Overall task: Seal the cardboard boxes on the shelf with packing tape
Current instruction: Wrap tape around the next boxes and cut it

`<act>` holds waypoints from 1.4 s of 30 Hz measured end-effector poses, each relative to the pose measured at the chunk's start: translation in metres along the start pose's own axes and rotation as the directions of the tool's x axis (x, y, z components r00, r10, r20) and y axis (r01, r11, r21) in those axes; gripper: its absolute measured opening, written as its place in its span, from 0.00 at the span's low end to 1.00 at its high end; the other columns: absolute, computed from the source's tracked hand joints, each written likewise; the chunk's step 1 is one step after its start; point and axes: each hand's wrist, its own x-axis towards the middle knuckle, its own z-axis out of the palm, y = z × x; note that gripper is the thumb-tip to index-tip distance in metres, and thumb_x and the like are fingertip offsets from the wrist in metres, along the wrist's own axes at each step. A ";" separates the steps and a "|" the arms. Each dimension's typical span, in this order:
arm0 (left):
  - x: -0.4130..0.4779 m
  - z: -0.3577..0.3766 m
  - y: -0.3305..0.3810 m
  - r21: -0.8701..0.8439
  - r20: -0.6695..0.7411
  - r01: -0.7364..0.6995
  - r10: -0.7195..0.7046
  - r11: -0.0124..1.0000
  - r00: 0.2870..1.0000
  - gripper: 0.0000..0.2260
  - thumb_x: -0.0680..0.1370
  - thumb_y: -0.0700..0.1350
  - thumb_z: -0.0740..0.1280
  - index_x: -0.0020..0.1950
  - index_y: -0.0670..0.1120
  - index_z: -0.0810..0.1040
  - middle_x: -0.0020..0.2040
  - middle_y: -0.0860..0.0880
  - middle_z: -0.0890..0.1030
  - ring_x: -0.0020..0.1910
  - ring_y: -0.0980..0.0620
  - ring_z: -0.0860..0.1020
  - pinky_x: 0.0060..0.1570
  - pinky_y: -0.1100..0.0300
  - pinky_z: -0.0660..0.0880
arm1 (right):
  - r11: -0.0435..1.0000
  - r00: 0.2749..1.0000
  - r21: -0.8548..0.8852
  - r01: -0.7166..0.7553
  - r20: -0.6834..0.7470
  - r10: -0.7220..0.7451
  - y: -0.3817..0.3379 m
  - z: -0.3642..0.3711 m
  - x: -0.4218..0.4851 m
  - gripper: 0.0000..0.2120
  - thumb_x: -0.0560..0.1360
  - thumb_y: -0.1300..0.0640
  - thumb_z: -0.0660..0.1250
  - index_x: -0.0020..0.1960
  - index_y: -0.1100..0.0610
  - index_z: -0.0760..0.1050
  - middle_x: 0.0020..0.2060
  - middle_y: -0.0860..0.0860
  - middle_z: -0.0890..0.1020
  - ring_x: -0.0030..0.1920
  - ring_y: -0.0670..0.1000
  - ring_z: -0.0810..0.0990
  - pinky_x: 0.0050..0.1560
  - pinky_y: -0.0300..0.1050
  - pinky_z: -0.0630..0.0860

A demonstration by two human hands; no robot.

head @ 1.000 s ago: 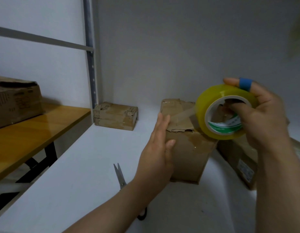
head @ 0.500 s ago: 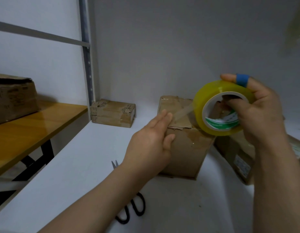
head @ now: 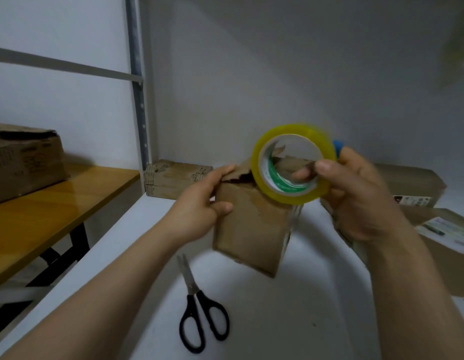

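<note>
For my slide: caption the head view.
Left hand grips brown cardboard box; right hand holds yellow tape roll.

Worn brown cardboard box (head: pixel 247 229) sits tilted on the white shelf (head: pixel 290 320), a corner toward the camera, its torn top flaps ragged and partly lifted. Yellowish roll of packing tape (head: pixel 293 163) is upright just above its top right corner, green print inside the core. A clear strip runs down the box's right edge.
</note>
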 end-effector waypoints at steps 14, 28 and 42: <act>-0.013 0.058 0.020 0.004 -0.262 0.057 -0.054 0.998 0.964 0.63 0.53 0.74 0.76 0.77 0.63 0.40 0.81 0.55 0.46 0.81 0.46 0.49 0.76 0.39 0.57 | 0.983 0.997 -0.183 0.005 0.074 0.008 0.014 0.026 0.008 0.29 0.66 0.26 0.69 0.49 0.51 0.83 0.44 0.50 0.84 0.47 0.48 0.82 0.49 0.40 0.78; 0.013 0.051 0.000 -0.060 -0.218 -0.022 0.008 0.998 0.976 0.43 0.55 0.67 0.79 0.63 0.45 0.76 0.55 0.49 0.82 0.51 0.56 0.82 0.47 0.59 0.80 | 0.956 0.991 -0.292 0.030 0.133 0.009 0.002 0.028 0.008 0.26 0.74 0.30 0.63 0.52 0.51 0.83 0.49 0.47 0.86 0.52 0.46 0.85 0.57 0.43 0.80; 0.025 -0.010 -0.005 -0.392 0.308 -0.031 0.163 0.919 0.937 0.26 0.66 0.32 0.76 0.56 0.58 0.84 0.58 0.51 0.85 0.60 0.49 0.82 0.53 0.59 0.79 | 0.391 0.985 -0.920 -0.019 0.048 0.163 -0.007 0.017 0.030 0.12 0.80 0.41 0.64 0.45 0.45 0.82 0.36 0.44 0.82 0.39 0.43 0.79 0.46 0.51 0.79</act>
